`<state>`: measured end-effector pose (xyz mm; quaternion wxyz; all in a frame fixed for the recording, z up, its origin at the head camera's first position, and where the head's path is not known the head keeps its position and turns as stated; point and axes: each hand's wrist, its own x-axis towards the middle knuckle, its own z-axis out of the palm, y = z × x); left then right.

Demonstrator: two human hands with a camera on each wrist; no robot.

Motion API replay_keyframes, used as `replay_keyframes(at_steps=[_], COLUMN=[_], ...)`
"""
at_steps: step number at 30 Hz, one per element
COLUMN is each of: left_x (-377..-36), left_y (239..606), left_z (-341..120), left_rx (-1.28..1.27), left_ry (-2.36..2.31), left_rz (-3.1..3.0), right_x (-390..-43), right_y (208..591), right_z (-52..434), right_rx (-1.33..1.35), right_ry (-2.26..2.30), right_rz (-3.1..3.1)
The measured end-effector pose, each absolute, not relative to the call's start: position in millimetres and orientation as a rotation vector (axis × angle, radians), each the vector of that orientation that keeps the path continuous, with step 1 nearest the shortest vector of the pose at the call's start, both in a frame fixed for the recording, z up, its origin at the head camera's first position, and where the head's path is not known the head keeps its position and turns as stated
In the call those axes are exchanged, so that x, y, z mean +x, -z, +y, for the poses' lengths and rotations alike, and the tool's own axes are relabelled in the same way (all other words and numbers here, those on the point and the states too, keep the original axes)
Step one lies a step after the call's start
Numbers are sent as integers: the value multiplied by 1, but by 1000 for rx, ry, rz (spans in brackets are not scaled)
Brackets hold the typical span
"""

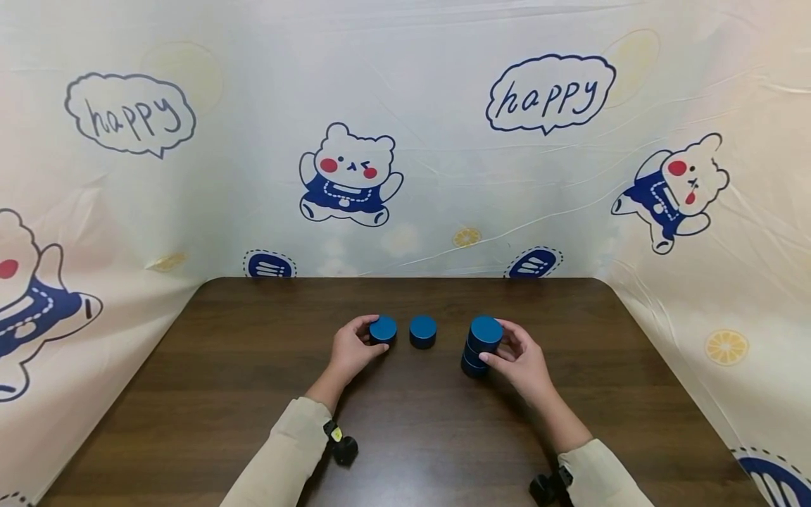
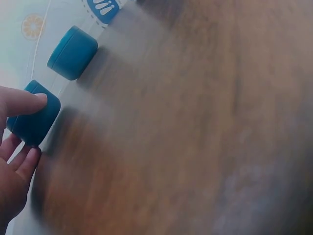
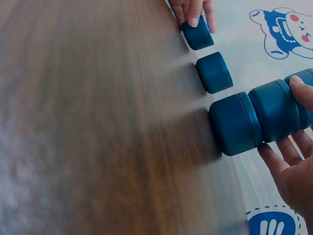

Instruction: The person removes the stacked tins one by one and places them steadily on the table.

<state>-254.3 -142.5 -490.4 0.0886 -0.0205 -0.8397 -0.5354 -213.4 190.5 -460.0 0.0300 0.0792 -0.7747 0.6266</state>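
We see a stack of round dark-blue plastic blocks on the brown wooden table; it looks two or three blocks high. Our right hand grips its upper block with curled fingers. Our left hand pinches a single blue round block. Another loose blue block lies between them, untouched. We judge the stacking about half done: two blocks are left.

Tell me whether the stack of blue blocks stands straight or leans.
Slightly crooked: the stack stands upright on the table, its top block offset, held by the right hand.
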Motion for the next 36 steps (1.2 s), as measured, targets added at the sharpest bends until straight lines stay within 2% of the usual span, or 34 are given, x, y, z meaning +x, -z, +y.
replay_keyframes(at_steps=[21, 36], left_x=[-253, -243], left_y=[489, 473], left_z=[-147, -151], left_rx=[-47, -52], left_ry=[1611, 1717], left_rz=[-2489, -2451], right_x=[-212, -210], right_y=[459, 460], right_z=[189, 188], right_rx=[246, 263], right_ry=[-1935, -1927], right_rz=[-2371, -2329])
